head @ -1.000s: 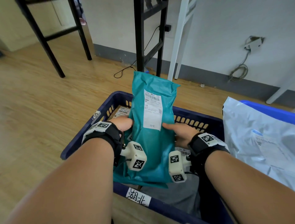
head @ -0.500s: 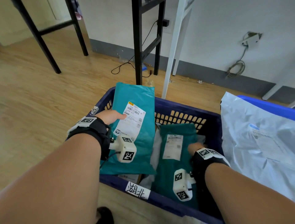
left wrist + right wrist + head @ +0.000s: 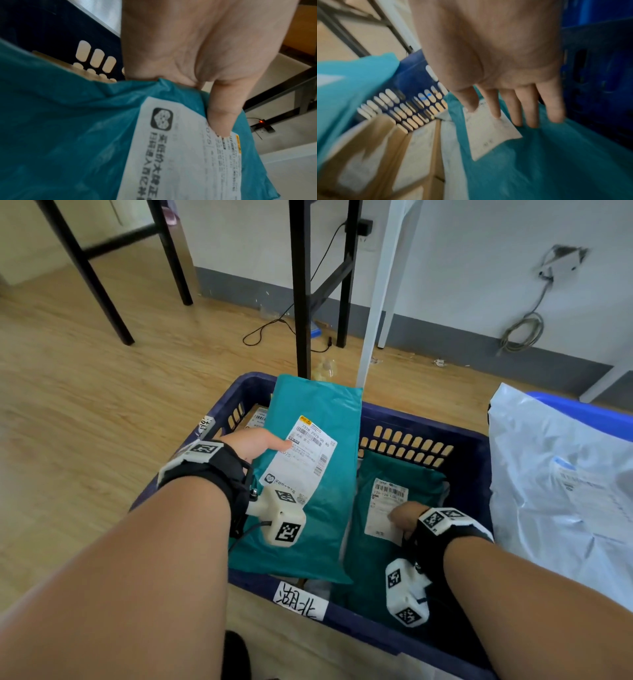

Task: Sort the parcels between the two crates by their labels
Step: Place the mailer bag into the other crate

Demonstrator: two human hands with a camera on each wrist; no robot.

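My left hand point(image 3: 262, 444) holds a teal parcel point(image 3: 318, 518) tilted up over the left half of the dark blue crate point(image 3: 469, 460). In the left wrist view my thumb point(image 3: 221, 119) presses on this teal parcel's point(image 3: 68, 135) white label point(image 3: 180, 155), with the fingers hidden behind it. A second teal parcel point(image 3: 376, 573) lies flat in the crate's right half. My right hand point(image 3: 402, 515) rests on it, and in the right wrist view the straight fingertips point(image 3: 495, 108) touch that parcel's point(image 3: 556, 162) label point(image 3: 488, 132).
A paper tag with handwritten characters point(image 3: 299, 601) is stuck on the crate's near rim. Cardboard boxes point(image 3: 402, 155) lie lower in the crate. A bright blue crate point(image 3: 582, 412) at the right is covered by a large white parcel point(image 3: 561, 491). Black and white furniture legs stand beyond.
One second ago both hands held a teal parcel upright. My left hand now holds a teal parcel to the left, and my right hand has gone down onto a second teal parcel lying in the crate.
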